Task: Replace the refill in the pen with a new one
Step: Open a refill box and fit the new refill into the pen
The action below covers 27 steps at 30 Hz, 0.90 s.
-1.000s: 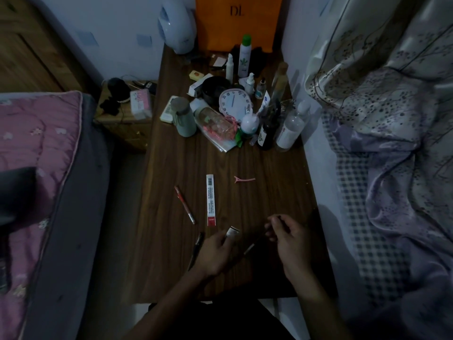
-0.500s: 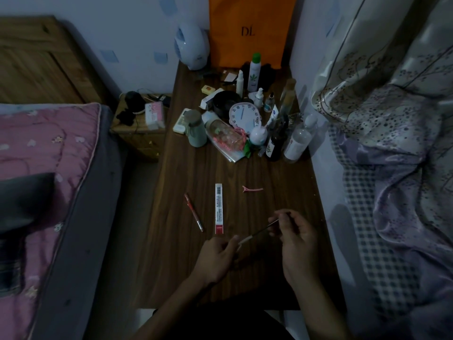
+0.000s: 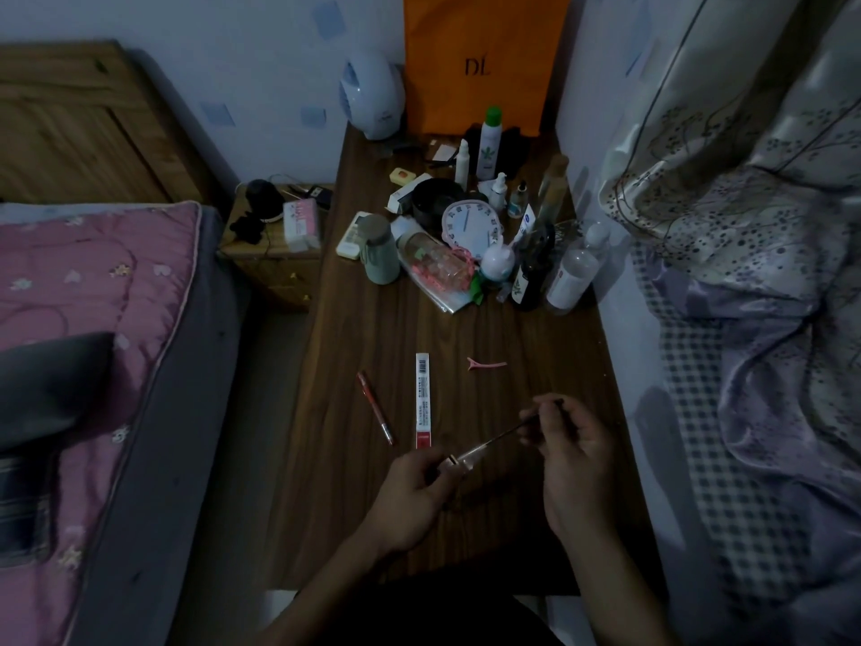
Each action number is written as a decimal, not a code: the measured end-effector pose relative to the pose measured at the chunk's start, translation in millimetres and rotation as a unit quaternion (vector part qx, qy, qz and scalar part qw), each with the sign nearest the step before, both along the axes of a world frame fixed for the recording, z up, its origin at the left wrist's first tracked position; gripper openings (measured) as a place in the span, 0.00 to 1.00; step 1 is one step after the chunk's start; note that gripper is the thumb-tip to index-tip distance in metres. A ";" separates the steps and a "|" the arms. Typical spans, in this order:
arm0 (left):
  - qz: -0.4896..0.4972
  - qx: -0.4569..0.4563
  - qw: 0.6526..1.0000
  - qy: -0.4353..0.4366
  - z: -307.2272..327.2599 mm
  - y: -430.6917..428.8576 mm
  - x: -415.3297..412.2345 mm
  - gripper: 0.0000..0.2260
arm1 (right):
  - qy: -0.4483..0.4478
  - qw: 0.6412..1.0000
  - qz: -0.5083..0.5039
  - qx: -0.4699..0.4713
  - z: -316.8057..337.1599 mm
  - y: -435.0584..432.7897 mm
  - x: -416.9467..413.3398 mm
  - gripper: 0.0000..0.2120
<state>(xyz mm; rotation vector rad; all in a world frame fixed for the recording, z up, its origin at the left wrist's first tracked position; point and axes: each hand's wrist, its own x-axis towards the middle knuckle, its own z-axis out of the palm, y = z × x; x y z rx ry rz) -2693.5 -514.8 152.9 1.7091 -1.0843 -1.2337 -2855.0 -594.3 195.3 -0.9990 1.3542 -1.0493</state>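
Note:
My left hand grips the pen barrel near the table's front, with only its pale end showing past my fingers. A thin dark refill runs from that end up and right to my right hand, which pinches its far tip. It is too dim to tell how much of the refill sits inside the barrel. A long white and red refill packet lies flat just beyond my left hand. A red pen lies to its left.
A pink hair clip lies past the packet. Bottles, a white clock, a grey-green cup and boxes crowd the far half of the wooden table. Beds flank the table on both sides. An orange bag stands against the wall.
Both hands rose from the table and came together. The refill now spans between them, and the dark pen part beside my left hand a second ago is no longer on the table. The camera tilted up.

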 end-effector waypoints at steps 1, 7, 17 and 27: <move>-0.005 -0.010 1.000 -0.011 0.1 0.6 0.1 0.15 | -0.002 1.000 -0.002 -0.001 0.6 -0.3 0.1 0.10; -0.008 -0.055 0.996 -0.073 7.2 0.2 0.4 0.12 | -0.005 1.000 -0.013 -0.012 4.9 -1.6 1.1 0.12; -0.015 -0.076 0.990 -0.118 22.1 -0.1 -0.7 0.13 | -0.016 1.000 -0.018 -0.013 11.1 -2.8 3.6 0.11; 0.002 -0.100 0.985 -0.137 31.7 -0.5 -2.4 0.12 | -0.031 0.999 -0.025 -0.015 15.6 -2.6 3.6 0.11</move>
